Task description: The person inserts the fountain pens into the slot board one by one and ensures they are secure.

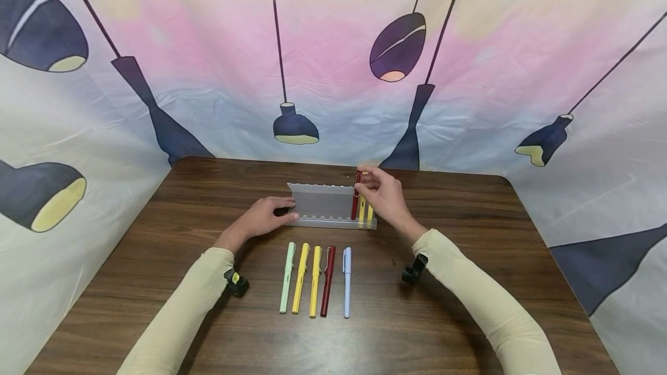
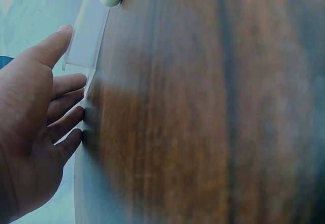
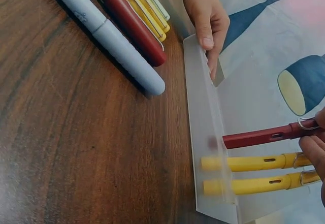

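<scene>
A clear plastic pen stand [image 1: 323, 223] with a notched back and front ledge stands near the table's far side. My left hand [image 1: 266, 216] holds its left end between thumb and fingers; the left wrist view shows these fingers [image 2: 68, 84] only slightly bent at the stand's end [image 2: 84, 46]. At the other end, my right hand [image 1: 387, 192] pinches a dark red pen [image 3: 259, 137] by its cap, its lower end at the front ledge. Two yellow pens [image 3: 254, 185] lean in the stand right beside it, partly hidden by the hand in the head view.
In front of the stand lie a mint green pen [image 1: 287, 276], two yellow pens [image 1: 300, 276], a dark red pen [image 1: 327, 282] and a light blue pen [image 1: 347, 282], roughly parallel. A printed cloth [image 1: 333, 74] hangs behind the brown wooden table [image 1: 234, 328].
</scene>
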Demonstrator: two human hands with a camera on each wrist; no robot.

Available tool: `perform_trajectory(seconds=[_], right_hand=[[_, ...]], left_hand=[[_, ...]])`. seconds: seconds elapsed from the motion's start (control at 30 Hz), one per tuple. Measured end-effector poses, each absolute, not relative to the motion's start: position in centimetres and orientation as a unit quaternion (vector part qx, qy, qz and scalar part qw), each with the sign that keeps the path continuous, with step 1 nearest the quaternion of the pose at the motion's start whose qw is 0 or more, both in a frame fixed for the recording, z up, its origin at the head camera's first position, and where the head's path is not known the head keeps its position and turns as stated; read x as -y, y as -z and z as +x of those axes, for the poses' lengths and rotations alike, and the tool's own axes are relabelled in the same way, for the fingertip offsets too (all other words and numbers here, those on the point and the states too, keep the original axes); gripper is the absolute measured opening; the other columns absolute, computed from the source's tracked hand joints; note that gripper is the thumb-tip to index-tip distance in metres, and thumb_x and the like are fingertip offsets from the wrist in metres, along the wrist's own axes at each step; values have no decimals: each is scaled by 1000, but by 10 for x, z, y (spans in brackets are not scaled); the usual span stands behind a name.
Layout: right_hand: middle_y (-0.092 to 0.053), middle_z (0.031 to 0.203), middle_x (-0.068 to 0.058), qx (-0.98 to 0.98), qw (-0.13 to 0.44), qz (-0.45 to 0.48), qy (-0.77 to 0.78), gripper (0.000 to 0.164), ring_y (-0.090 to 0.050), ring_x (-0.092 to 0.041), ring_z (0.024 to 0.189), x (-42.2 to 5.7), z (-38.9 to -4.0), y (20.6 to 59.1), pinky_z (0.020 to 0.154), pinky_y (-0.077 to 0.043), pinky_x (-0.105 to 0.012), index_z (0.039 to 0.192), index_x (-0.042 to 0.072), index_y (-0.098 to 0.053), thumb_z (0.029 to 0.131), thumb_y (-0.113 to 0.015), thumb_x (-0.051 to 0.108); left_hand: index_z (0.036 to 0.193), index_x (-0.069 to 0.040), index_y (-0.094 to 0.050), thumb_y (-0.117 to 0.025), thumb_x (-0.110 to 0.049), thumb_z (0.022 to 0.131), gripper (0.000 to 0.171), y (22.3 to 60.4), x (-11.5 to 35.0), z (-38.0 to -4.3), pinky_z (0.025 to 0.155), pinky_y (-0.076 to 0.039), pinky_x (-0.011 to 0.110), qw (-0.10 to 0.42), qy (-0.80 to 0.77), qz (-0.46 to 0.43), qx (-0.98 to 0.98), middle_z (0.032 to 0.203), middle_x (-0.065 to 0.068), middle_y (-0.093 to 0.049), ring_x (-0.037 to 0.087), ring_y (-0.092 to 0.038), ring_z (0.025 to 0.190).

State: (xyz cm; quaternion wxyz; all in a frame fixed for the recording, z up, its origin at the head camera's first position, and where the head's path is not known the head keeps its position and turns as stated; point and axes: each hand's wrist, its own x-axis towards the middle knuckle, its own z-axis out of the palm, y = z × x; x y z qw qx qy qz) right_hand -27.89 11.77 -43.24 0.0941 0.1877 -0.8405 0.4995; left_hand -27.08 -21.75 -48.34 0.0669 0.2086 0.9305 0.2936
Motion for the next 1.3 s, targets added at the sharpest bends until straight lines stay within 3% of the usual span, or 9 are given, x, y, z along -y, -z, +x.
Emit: perform_trajectory(seconds=[0.4,0.7,1.3], right_hand=[[-77,108,-9,853,106,208,-467,34,-75,-21,91,-115,-275,435,77,-61,-39,132,14,-68,98,-72,16],[-76,108,-8,867,143,201,-433,33,-75,-20,88,-114,-277,431,65,-59,-33,128,16,-74,96,-75,19],[-72,95,-6,881,155,194,-403,31,-71,-19,82,-114,-285,426,69,-58,-35,123,12,-76,93,-78,17]], left_hand=[[141,-7,-63,-64,-50,99,60,482,217,-270,116,-37,55,67,-290,206,-932,152,12,-53,34,-42,145],[140,-6,-63,-64,-51,99,61,481,217,-270,116,-37,55,68,-294,206,-931,151,12,-53,34,-43,145],[141,-7,-63,-64,-51,99,61,483,218,-271,115,-38,55,68,-295,208,-930,151,12,-54,34,-44,144]])
